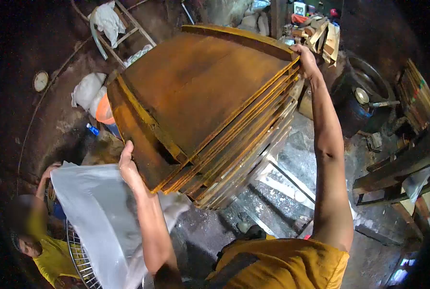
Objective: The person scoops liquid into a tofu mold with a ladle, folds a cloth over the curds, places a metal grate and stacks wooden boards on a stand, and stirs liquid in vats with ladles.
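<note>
Both my hands hold the top brown wooden board [200, 77], a wide worn panel with a raised batten along two opposite edges. Below it lies a stack of similar boards [243, 159], their edges fanned out unevenly. My left hand [128, 166] is closed on the board's near left edge, thumb showing at the rim and the other fingers hidden underneath. At the far right corner, by the end of a batten, my right hand [306, 60] is wrapped round the edge. Whether the top board touches the stack throughout, I cannot tell.
At the lower left another person [46, 255] in yellow holds up a translucent whitish sheet [94, 197] beside a metal rack [77, 255]. A dark drum [357, 101] stands right, near scrap wood [328, 41]. A ladder [130, 29] leans behind. White sacks [87, 91] lie left.
</note>
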`<move>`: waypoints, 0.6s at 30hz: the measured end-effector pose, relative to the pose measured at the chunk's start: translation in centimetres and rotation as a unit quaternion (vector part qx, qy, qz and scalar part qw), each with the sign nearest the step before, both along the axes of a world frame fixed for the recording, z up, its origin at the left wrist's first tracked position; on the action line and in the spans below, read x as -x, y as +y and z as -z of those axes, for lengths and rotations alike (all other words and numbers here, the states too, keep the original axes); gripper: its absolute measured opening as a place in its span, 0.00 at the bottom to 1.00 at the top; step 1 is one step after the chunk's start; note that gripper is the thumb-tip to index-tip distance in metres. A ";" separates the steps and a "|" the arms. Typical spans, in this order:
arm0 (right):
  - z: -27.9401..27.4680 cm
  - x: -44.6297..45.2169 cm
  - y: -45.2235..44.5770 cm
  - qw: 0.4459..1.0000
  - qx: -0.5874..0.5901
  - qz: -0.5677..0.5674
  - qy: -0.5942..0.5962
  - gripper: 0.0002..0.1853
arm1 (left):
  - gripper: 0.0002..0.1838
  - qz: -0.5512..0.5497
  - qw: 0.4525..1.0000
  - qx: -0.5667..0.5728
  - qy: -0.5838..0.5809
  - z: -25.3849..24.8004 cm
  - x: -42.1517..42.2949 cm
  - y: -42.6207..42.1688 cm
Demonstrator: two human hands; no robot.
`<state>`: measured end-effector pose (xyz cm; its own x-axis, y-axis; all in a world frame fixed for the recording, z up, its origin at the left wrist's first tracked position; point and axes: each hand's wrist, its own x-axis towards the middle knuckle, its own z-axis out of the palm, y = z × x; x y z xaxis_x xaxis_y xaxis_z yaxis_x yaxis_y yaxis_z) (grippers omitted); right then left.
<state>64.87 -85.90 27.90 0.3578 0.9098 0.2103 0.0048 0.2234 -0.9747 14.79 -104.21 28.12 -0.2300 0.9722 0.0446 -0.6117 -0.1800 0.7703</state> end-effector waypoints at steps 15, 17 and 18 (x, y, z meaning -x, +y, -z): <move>52.6 -9.8 -15.9 0.744 0.079 0.401 -0.528 0.20 | 0.05 -0.270 0.766 0.025 0.583 19.5 8.4 -16.2; 66.3 -7.4 -26.6 0.621 0.145 0.331 -0.696 0.30 | 0.09 -0.176 0.774 0.190 0.578 26.7 9.0 -23.9; 63.0 -2.0 -31.9 0.545 0.340 0.159 -0.750 0.23 | 0.12 -0.113 0.768 0.221 0.591 31.5 9.8 -29.3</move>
<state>66.87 -117.77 -35.07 0.4097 0.9018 0.1372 0.8425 -0.4318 0.3220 5.03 -133.53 -3.38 -0.4483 0.8934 0.0291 0.5693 0.2602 0.7798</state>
